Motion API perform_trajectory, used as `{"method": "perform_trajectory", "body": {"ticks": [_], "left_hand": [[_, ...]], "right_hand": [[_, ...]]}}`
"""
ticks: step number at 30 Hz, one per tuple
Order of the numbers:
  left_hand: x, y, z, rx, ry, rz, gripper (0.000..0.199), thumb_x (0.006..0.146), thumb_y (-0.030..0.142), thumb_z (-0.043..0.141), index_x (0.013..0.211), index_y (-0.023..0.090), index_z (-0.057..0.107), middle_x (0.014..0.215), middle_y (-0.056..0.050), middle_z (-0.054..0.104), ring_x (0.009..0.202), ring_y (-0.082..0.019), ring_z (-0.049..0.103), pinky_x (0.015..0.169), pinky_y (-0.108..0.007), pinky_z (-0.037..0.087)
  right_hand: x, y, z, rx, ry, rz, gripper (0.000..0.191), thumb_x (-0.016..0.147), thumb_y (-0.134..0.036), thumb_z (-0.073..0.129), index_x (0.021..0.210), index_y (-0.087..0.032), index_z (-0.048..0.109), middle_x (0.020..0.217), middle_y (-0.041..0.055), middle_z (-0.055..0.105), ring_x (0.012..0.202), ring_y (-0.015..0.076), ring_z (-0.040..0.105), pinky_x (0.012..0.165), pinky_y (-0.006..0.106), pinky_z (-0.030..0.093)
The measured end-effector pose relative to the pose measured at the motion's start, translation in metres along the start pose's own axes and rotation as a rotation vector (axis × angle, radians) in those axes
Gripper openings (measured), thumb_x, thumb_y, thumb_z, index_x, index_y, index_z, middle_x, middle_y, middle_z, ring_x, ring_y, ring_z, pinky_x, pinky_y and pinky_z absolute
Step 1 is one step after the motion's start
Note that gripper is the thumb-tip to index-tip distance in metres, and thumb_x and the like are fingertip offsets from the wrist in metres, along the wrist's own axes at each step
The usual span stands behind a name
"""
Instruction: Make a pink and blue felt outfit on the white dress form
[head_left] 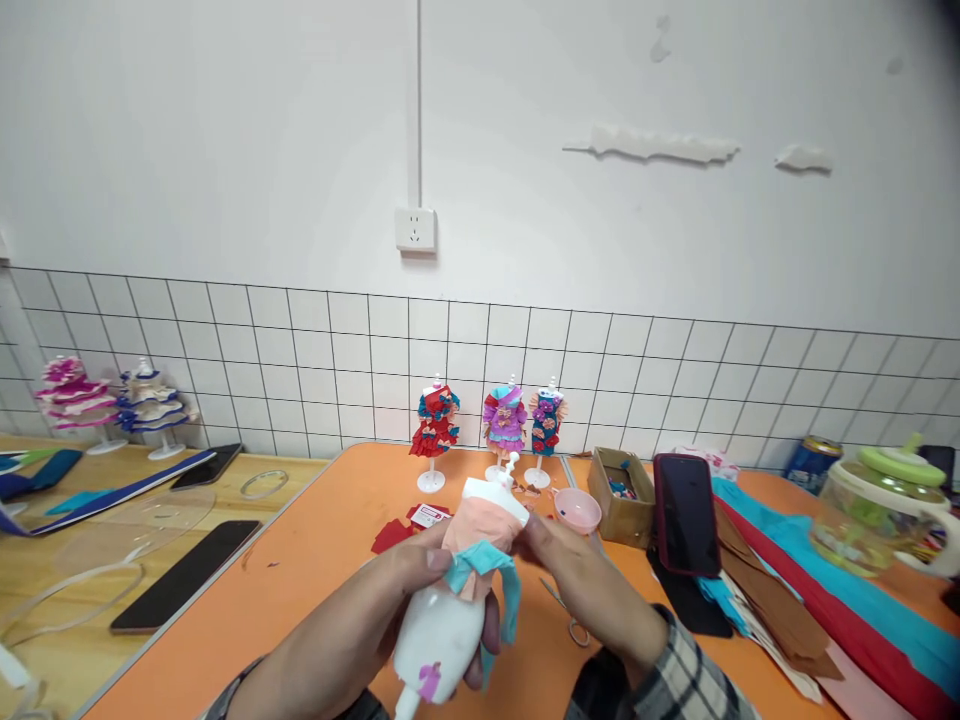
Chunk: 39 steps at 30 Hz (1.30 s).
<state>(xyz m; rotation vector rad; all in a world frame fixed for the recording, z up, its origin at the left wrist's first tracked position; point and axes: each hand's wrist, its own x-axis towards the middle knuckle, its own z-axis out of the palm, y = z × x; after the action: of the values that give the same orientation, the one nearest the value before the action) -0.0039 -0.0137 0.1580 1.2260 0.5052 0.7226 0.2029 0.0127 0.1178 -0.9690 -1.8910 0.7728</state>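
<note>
My left hand's (401,570) fingers are clamped round the waist of a small white plastic dress form (439,630), held up over the worktop, tilted, stem toward me. My right hand (566,560) is at its upper right side; fingertips hidden, so can't tell if they're pinched or just touching. Pale peach fabric wrap (484,525) sits round the bust, turquoise fabric strip (480,557) over its lower part, one end dangling. Risks: a slack left grip could let the smooth form twist and pull the wrap askew; squeezing too hard could crease the fabric; the dangling end could snag. Below right, metal scissors (577,632) lie on the orange worktop (277,590); a dropped form could hit them. Further out, a pink round bowl (577,511) and an open brown box (621,510) could get elbowed if the right arm swings wide.
</note>
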Motion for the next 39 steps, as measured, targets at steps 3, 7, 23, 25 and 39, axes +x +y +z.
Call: {"method": "perform_trajectory", "body": {"ticks": [3,7,23,25,39], "left_hand": [[0.001,0.002,0.001,0.022,-0.018,0.041,0.038,0.089,0.049,0.046,0.089,0.013,0.059,0.081,-0.009,0.067,0.067,-0.019,0.065,0.059,-0.026,0.048],[0.000,0.001,-0.002,0.087,0.047,0.010,0.039,0.090,0.050,0.044,0.089,0.014,0.059,0.082,-0.009,0.067,0.065,-0.020,0.065,0.056,-0.026,0.046],[-0.001,-0.003,0.020,0.442,0.212,-0.086,0.036,0.093,0.047,0.043,0.117,0.025,0.059,0.087,-0.001,0.067,0.078,-0.019,0.060,0.069,-0.026,0.048],[-0.001,-0.002,0.019,0.500,0.202,-0.063,0.034,0.093,0.047,0.042,0.112,0.025,0.061,0.090,-0.001,0.066,0.084,-0.020,0.059,0.074,-0.026,0.047],[0.002,0.003,0.010,0.488,0.081,-0.122,0.034,0.089,0.048,0.052,0.109,0.020,0.052,0.089,-0.003,0.063,0.075,-0.018,0.057,0.066,-0.026,0.044]], "right_hand": [[0.002,-0.002,0.016,0.387,-0.333,0.049,0.063,0.102,-0.044,0.013,0.104,-0.015,0.069,0.076,0.0071,0.071,0.067,0.0136,0.069,0.066,0.026,0.057],[0.003,0.007,0.018,0.247,-0.355,0.104,0.046,0.101,-0.042,0.031,0.106,-0.016,0.068,0.072,0.0042,0.069,0.063,0.0136,0.066,0.059,0.024,0.055],[-0.021,-0.031,0.025,-0.078,0.354,-0.155,0.091,0.082,-0.026,0.060,0.152,-0.025,0.002,0.146,0.0157,0.039,0.134,0.0287,0.041,0.103,0.051,0.044],[-0.018,-0.030,0.025,0.008,0.349,-0.147,0.093,0.080,-0.021,0.060,0.152,-0.026,0.002,0.143,0.0161,0.043,0.131,0.0278,0.046,0.099,0.049,0.047],[-0.016,-0.029,0.009,0.583,0.167,0.037,0.086,0.080,-0.025,0.070,0.147,-0.042,0.019,0.151,0.0073,0.031,0.129,0.0264,0.046,0.101,0.046,0.044]]}}
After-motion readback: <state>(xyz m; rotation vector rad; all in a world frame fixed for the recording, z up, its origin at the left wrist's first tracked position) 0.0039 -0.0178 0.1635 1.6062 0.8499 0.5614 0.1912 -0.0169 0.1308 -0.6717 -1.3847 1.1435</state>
